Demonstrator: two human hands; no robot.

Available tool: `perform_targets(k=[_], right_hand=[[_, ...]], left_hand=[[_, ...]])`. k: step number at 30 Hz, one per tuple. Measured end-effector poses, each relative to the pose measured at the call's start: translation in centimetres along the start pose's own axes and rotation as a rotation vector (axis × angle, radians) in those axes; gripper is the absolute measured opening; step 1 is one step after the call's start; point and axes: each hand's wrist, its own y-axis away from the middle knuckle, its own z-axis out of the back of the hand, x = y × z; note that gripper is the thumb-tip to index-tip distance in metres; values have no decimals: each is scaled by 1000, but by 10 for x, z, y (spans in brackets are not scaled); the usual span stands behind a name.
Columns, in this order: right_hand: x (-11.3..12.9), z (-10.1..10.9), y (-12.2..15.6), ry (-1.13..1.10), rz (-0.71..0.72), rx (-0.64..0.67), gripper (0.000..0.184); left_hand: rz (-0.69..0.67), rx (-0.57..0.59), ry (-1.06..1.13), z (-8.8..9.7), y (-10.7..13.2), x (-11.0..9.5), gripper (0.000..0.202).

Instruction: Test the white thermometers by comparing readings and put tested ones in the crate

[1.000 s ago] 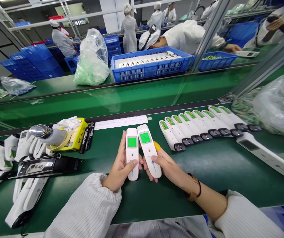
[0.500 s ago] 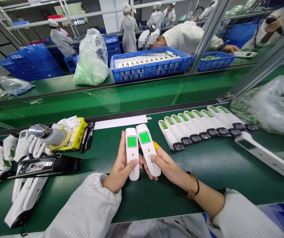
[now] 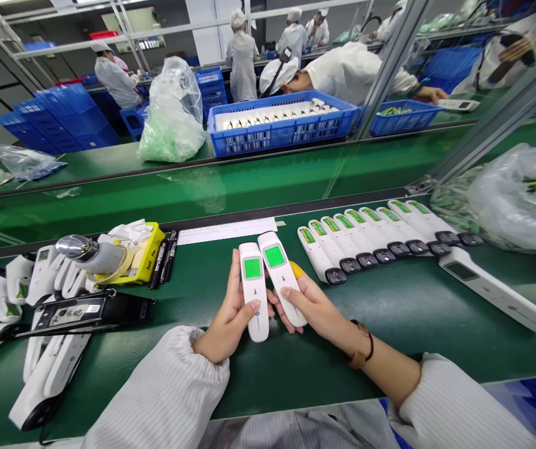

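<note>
Two white infrared thermometers with lit green screens stand side by side over the green bench. My left hand (image 3: pixel 228 318) is closed around the left thermometer (image 3: pixel 255 280), its thumb on the front below the screen. The right thermometer (image 3: pixel 275 259) leans against it at the top, gripped by my right hand (image 3: pixel 312 305) with the thumb near its button. A yellow cover (image 3: pixel 296 270) shows on a right-hand finger. To the right lies a row of white thermometers (image 3: pixel 356 240) with green boards showing. Another thermometer (image 3: pixel 497 293) with a dark screen lies at the far right.
At left are a heap of thermometers (image 3: pixel 55 368), a black strapped device (image 3: pixel 90 312), a yellow tray (image 3: pixel 156 249) and markers (image 3: pixel 169 259). A paper strip (image 3: pixel 230 229) lies along the back. Beyond the rail, a co-worker (image 3: pixel 343 68) bends over a blue crate (image 3: pixel 287 128).
Both thermometers have shifted slightly in my hands; the left one tilts a little more. The co-worker across the bench has moved slightly. Both my hands keep their grip.
</note>
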Motion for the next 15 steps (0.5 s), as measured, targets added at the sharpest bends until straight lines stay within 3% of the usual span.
perform_targets(k=[4,7,11,15], right_hand=[[3,-1,-1,-13,3,28,33],[7,-3,-2,16,54,60,29],[3,-9,-3,119,32,115,35],[-9,-11,-3,195,-5,61,38]], left_hand=[[-36,-13,-6,2,-1,1,86],[-131,-131,-12,2,-4,1,85],[-170,-227,-14,-2,-5,1,100],[-188,-291,-26,-4,-4,3,106]])
